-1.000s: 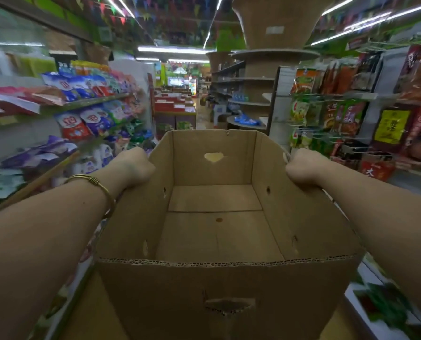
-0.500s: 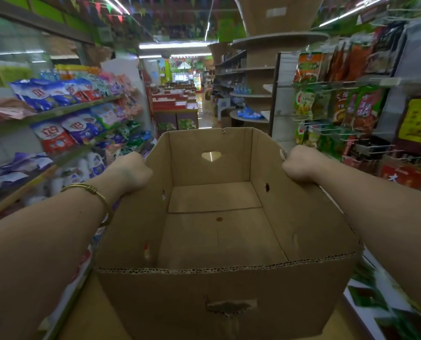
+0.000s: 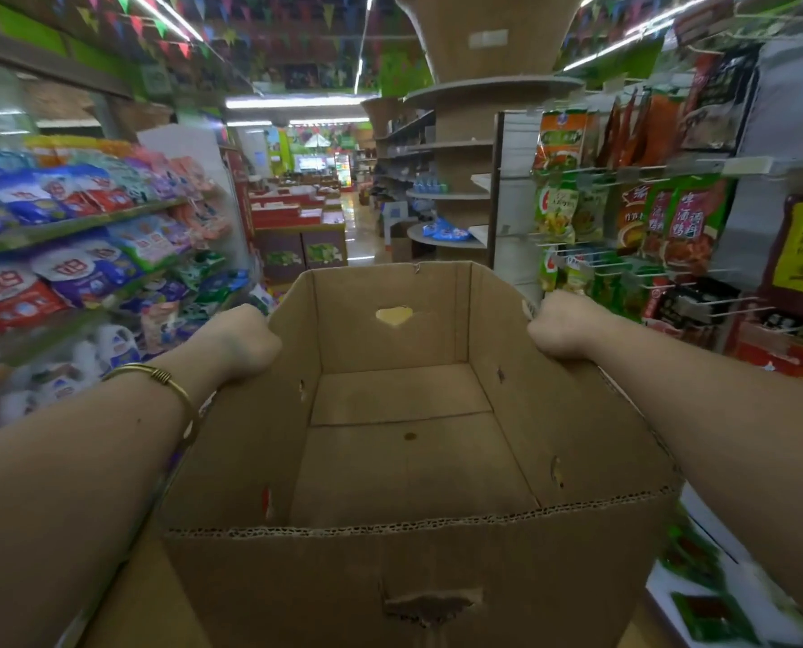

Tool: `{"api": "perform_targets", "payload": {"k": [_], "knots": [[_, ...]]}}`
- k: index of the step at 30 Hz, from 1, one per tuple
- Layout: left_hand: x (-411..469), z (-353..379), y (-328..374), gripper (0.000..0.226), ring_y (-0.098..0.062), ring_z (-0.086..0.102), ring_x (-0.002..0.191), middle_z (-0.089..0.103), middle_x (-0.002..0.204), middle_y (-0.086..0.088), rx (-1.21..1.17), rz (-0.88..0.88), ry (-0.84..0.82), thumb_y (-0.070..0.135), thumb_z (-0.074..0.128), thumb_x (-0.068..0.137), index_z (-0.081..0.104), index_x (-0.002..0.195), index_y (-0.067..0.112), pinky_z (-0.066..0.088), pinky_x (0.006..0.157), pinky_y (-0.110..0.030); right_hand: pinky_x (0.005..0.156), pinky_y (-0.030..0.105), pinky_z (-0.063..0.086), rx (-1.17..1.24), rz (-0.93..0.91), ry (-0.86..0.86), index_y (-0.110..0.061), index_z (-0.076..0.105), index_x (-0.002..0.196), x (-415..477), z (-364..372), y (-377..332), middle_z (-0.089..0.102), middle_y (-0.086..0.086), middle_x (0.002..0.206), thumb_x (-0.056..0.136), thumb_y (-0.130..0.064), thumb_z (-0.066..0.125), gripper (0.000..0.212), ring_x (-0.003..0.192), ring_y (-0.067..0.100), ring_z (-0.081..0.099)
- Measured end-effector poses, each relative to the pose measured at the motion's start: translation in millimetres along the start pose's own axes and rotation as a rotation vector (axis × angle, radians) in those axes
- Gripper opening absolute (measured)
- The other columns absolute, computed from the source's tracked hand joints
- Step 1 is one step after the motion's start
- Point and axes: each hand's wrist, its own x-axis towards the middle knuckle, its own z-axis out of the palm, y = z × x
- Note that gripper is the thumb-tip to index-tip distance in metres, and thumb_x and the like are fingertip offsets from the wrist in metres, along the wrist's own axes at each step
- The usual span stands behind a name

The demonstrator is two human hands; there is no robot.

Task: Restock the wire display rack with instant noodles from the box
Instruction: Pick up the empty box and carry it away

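1 box (image 3: pixel 409 460) | left hand (image 3: pixel 245 341) gripping left wall | right hand (image 3: pixel 561 327) gripping right wall

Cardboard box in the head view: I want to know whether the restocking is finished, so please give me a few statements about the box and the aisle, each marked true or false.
1. The cardboard box has nothing inside. True.
2. The left hand and the right hand each grip the top edge of a side wall. True.
3. The left wrist is bare. False: it wears a gold bangle.
4. Packets on wire hooks hang on the person's left. False: the hooked packets hang on the right; the shelves of bags are on the left.
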Motion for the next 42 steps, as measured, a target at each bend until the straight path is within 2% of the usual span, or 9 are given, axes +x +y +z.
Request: {"api": "perform_targets", "payload": {"k": [2,4,6,9,17,26,31,36,42], "knots": [[34,1,4,0.019,-0.029,0.057,0.074,0.059,0.091,-0.023,0.026,0.021,-0.005,0.010,0.045,0.096,0.063,0.098,0.002,0.039,0.053,-0.032,0.054,0.029,0.038,-0.016,0.005,0.015,-0.004,0.055,0.093,30,3,-9,0.053,0.008,0.077,0.098,-0.014,0.045,0.014,0.071,0.022,0.052],[69,0,7,0.039,-0.034,0.061,0.092,0.061,0.109,-0.028,0.039,0.019,-0.032,0.011,0.042,0.098,0.051,0.131,-0.007,0.047,0.064,-0.037,0.057,0.029,0.038,-0.032,0.015,0.020,-0.004,0.055,0.093,62,4,-22,0.052,0.009,0.078,0.097,-0.013,0.045,0.014,0.073,0.023,0.053],[103,-2,5,0.022,-0.030,0.057,0.074,0.060,0.086,-0.020,0.050,0.046,-0.038,0.010,0.043,0.096,0.062,0.103,0.003,0.043,0.057,-0.035,0.057,0.030,0.039,-0.041,0.032,0.024,-0.004,0.054,0.095,94,4,-34,0.053,0.009,0.079,0.098,-0.015,0.046,0.014,0.073,0.023,0.053],[160,-4,2,0.026,-0.022,0.041,0.056,0.044,0.065,-0.010,0.000,0.037,-0.014,0.007,0.047,0.091,0.045,0.065,0.006,0.030,0.047,-0.028,0.054,0.029,0.037,-0.049,0.046,0.028,-0.004,0.055,0.099,138,8,-51,0.051,0.008,0.078,0.098,-0.017,0.046,0.016,0.072,0.022,0.052],[265,3,1,0.017,-0.028,0.052,0.070,0.046,0.072,-0.010,-0.013,0.082,-0.027,0.009,0.048,0.092,0.061,0.086,-0.001,0.033,0.048,-0.029,0.051,0.029,0.039,-0.061,0.073,0.040,-0.001,0.059,0.099,229,20,-81,0.057,0.011,0.080,0.099,-0.017,0.045,0.022,0.070,0.022,0.056],[340,24,17,0.029,-0.023,0.043,0.058,0.051,0.070,-0.016,-0.040,0.074,-0.026,0.008,0.050,0.090,0.045,0.062,0.006,0.031,0.048,-0.029,0.053,0.030,0.038,-0.082,0.081,0.035,-0.002,0.055,0.096,309,31,-82,0.053,0.009,0.077,0.101,-0.020,0.043,0.022,0.066,0.018,0.051],[385,46,37,0.030,-0.042,0.060,0.090,0.059,0.105,-0.030,-0.021,0.063,0.006,0.008,0.052,0.090,0.059,0.105,-0.017,0.039,0.054,-0.035,0.049,0.027,0.032,-0.092,0.060,0.038,-0.005,0.053,0.092,370,44,-71,0.050,0.007,0.075,0.101,-0.022,0.045,0.021,0.065,0.016,0.048],[443,66,65,0.028,-0.026,0.044,0.055,0.044,0.059,-0.015,-0.024,0.006,0.006,0.009,0.052,0.090,0.048,0.062,0.006,0.028,0.047,-0.028,0.052,0.029,0.035,0.004,0.014,0.011,-0.007,0.051,0.092,451,52,-55,0.050,0.007,0.076,0.102,-0.020,0.045,0.018,0.066,0.017,0.049],[523,78,115,0.025,-0.025,0.047,0.063,0.049,0.071,-0.011,0.015,-0.032,-0.014,0.011,0.050,0.093,0.049,0.068,0.006,0.038,0.056,-0.034,0.068,0.030,0.040,0.049,-0.017,-0.045,-0.011,0.045,0.076,545,51,-36,0.046,0.004,0.073,0.097,-0.010,0.046,0.021,0.068,0.018,0.047]]}}
